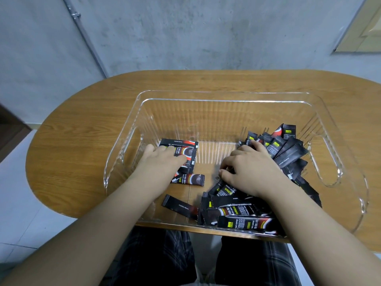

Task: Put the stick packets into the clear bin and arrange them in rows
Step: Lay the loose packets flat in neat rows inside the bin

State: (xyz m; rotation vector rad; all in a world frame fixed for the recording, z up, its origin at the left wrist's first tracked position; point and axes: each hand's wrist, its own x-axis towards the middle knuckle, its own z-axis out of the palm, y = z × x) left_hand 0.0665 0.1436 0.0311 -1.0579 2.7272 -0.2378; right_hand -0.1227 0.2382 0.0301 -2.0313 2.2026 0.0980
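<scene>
- Left hand (pixel 162 159) flat, fingers spread, pressing started row (pixel 181 155) at bin (pixel 206 96) floor, far left.
- Right hand (pixel 249 168) curled, pinching packets from loose pile (pixel 288 149).
- Best: lift few, align ends, butt against row.

The bin (pixel 206 112) is seen as clear ribbed glossy plastic, the table (pixel 82 141) as smooth wood-grain (satin), the packets (pixel 288 149) as matt black film.
</scene>
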